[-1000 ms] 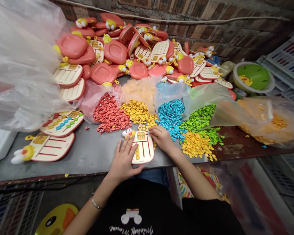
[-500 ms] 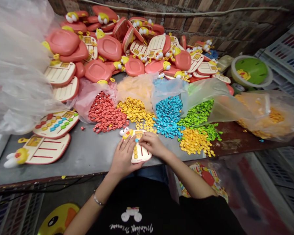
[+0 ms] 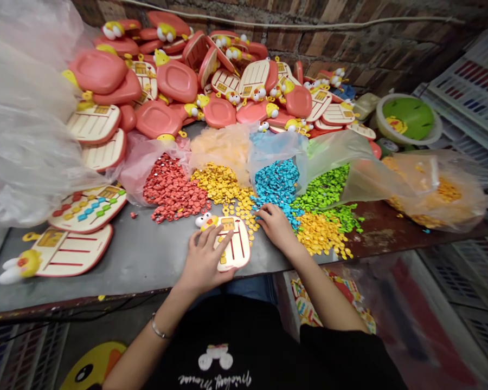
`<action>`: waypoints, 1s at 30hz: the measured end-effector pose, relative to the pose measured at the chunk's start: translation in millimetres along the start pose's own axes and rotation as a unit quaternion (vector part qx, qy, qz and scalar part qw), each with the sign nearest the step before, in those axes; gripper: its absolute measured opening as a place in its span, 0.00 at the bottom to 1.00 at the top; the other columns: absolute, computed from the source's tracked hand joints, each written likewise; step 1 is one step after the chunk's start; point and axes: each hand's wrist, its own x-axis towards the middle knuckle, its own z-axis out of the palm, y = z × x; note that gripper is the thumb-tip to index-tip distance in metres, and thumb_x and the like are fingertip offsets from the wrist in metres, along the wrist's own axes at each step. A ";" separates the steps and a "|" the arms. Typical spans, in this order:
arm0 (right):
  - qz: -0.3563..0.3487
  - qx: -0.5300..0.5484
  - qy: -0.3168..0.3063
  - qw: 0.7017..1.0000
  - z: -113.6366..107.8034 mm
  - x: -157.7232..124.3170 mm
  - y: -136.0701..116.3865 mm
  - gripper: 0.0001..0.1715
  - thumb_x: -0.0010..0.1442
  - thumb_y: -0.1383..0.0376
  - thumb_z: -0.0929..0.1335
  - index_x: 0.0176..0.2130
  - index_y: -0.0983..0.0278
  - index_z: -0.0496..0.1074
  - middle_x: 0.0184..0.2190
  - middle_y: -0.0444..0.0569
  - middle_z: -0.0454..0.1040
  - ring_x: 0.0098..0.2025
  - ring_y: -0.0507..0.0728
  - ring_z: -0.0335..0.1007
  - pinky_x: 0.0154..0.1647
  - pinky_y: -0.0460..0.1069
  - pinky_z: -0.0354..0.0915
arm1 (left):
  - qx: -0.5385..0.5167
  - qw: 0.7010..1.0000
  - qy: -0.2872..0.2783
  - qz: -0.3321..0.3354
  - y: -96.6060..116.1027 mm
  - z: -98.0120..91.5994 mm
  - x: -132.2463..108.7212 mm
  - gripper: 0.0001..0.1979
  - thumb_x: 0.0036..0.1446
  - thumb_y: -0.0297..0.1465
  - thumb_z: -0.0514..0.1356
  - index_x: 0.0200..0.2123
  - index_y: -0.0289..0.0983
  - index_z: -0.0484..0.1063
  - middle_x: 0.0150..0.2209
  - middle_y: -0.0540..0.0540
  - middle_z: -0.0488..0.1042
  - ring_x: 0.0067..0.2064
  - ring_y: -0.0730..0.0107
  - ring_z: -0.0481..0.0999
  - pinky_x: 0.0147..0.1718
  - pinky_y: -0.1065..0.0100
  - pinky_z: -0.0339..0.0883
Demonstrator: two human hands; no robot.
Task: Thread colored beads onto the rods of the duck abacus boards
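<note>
My left hand (image 3: 205,260) lies with spread fingers on a cream toy board (image 3: 241,246), which has red-edged slots and a duck head (image 3: 206,221) at its top left. A few yellow beads (image 3: 223,259) sit in one slot, partly hidden by my fingers. My right hand (image 3: 275,227) is off the board, its fingertips bunched at the edge of the blue beads (image 3: 275,183). Whether those fingers hold a bead is hidden. Yellow beads (image 3: 217,183) and red beads (image 3: 173,190) lie to the left of the blue, and green beads (image 3: 327,189) to the right.
A heap of coral-pink toy pieces (image 3: 177,81) rises against a brick wall behind the beads. Filled boards (image 3: 87,211) lie at the left under clear plastic sheeting. An orange-filled bag (image 3: 431,189) and a green basin (image 3: 408,119) stand at the right.
My right hand has moved off the board to the right, onto the edge of the bead piles. The whole scene has shifted slightly left in view.
</note>
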 end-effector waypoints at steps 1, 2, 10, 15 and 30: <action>-0.002 -0.005 -0.002 1.000 1.5 0.4 -0.9 0.08 0.61 0.72 0.66 0.40 0.62 0.73 0.41 0.55 0.70 0.44 0.63 0.65 0.45 0.58 0.65 | -0.002 1.000 -0.003 0.001 -0.2 -1.0 0.5 0.38 0.50 0.45 0.62 0.63 0.41 0.61 0.62 0.35 0.62 0.63 0.42 0.59 0.58 0.45 0.49; -0.001 -0.005 -0.002 1.000 2.2 0.8 -2.0 0.08 0.61 0.72 0.66 0.39 0.62 0.73 0.41 0.55 0.71 0.44 0.63 0.65 0.45 0.58 0.65 | -0.005 1.000 -0.004 0.002 -0.3 -1.8 0.6 0.38 0.50 0.45 0.63 0.63 0.41 0.61 0.62 0.35 0.62 0.63 0.42 0.58 0.58 0.44 0.49; -0.009 0.049 0.027 0.998 -4.2 0.4 -4.6 0.07 0.61 0.72 0.64 0.36 0.61 0.69 0.44 0.55 0.73 0.48 0.64 0.65 0.50 0.60 0.64 | -0.048 0.998 0.012 0.037 4.5 2.5 -9.6 0.13 0.57 0.36 0.61 0.46 0.47 0.76 0.62 0.43 0.64 0.61 0.49 0.60 0.62 0.41 0.42; 0.049 0.181 0.116 0.975 -7.1 -2.8 -15.7 0.04 0.63 0.69 0.64 0.38 0.60 0.68 0.39 0.52 0.74 0.42 0.60 0.70 0.45 0.56 0.68 | -0.060 0.997 0.033 0.041 2.6 6.2 -12.6 0.17 0.58 0.36 0.60 0.52 0.45 0.72 0.62 0.41 0.64 0.62 0.51 0.60 0.62 0.42 0.45; -0.032 0.132 0.012 0.991 17.9 15.8 -42.7 0.08 0.64 0.69 0.65 0.37 0.62 0.75 0.34 0.51 0.72 0.39 0.58 0.67 0.40 0.52 0.65 | -0.066 0.998 0.020 0.008 -2.1 9.6 -10.2 0.27 0.54 0.42 0.63 0.55 0.39 0.67 0.65 0.36 0.59 0.65 0.47 0.55 0.59 0.47 0.51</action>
